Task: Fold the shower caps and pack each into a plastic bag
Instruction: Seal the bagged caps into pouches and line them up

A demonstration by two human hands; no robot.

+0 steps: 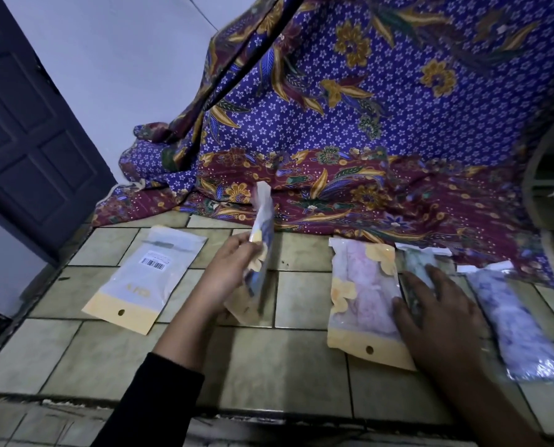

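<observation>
Tiled worktop (269, 366), viewed from the head camera.

1. Left hand (233, 269), at 10 o'clock from the frame's centre-bottom, is closed around the upright bag (259, 253). The bag stands on its yellow end, which touches the tiles, and its top points to 12 o'clock (contents blurred; a bluish fill shows).
2. Right hand (437, 314) lies flat with fingers spread and straight, pressing on the green-capped bag (419, 262). That bag extends from under the fingertips toward 12 o'clock.
3. The pink-capped bag (362, 298) lies flat just beside the right hand at its 9 o'clock, touching the thumb side.
4. The purple-capped bag (514, 321) lies flat at the right hand's 3 o'clock, close by.
5. The empty bag (146, 279), barcode label up, lies flat at the left hand's 9 o'clock, apart from it.
6. A patterned cloth (366, 124) hangs at 12 o'clock, its hem on the worktop behind the bags. A dark door (27, 140) stands at 10 o'clock.
</observation>
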